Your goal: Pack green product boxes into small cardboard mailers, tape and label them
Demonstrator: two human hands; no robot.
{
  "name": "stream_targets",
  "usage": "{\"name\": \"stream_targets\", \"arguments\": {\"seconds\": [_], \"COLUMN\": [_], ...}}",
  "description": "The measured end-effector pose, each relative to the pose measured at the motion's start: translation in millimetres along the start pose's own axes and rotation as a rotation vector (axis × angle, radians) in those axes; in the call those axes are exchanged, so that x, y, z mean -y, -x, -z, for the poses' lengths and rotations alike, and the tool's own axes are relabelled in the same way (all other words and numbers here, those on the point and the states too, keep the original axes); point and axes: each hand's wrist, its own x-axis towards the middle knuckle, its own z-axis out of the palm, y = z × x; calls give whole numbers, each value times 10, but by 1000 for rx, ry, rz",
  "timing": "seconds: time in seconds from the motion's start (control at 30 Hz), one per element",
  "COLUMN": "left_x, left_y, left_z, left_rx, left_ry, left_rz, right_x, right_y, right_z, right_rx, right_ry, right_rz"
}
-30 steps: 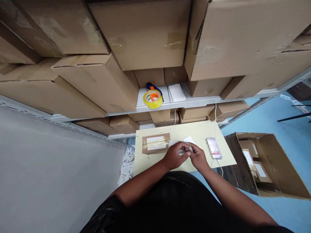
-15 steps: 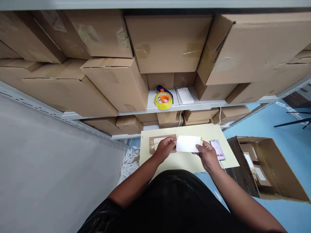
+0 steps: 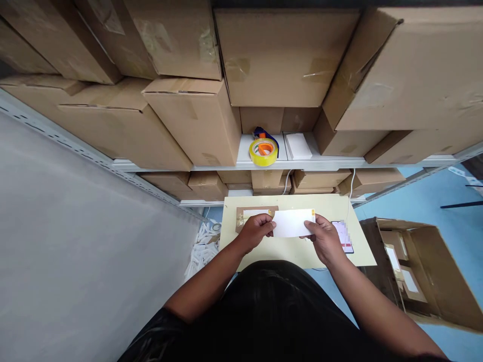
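Note:
Above the pale yellow table (image 3: 279, 255) a white label (image 3: 291, 224) with a small yellow mark at its upper right corner is held out flat. My left hand (image 3: 256, 232) pinches its left edge, finger and thumb closed. At the other end my right hand (image 3: 325, 240) grips it, thumb on top and fingers underneath. Behind the left hand lies a small brown cardboard parcel (image 3: 240, 219), partly hidden; white paper with a yellow mark shows on top of it. A phone (image 3: 344, 236) with a lit screen rests beside my right hand.
A tape dispenser with yellow tape (image 3: 263, 152) and a stack of white paper slips (image 3: 299, 146) sit on the shelf (image 3: 226, 169) among cardboard boxes. An open carton (image 3: 441, 271) with parcels stands right of the table. White scraps (image 3: 202, 254) lie at left, near the wall.
The camera view has tilted and shifted, so the shelf boxes sit slightly differently. Both hands still hold the label at its ends, in nearly the same pose.

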Motion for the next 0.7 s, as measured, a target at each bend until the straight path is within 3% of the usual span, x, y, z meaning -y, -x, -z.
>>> {"name": "stream_targets", "arguments": {"seconds": [0.27,0.37,0.47,0.57,0.7], "left_x": [-30,-24,-22,-89,-360], "left_y": [21,37,53,39,-20], "left_z": [-153,-222,-260,-234,-145], "left_rx": [-126,-81,43,177,107], "left_ry": [62,34,-64,-140,-46], "left_rz": [-10,-8,8,12,-19], "right_x": [34,21,48,157,396], "right_y": [18,-27,-103,-152,-120], "right_z": [-55,-133,-198,-224,-233], "right_rx": [71,5,-65,-23,92], "right_ry": [-67,-101,-145,-120,-3], "right_rz": [-22,27,50,47,-33]}}
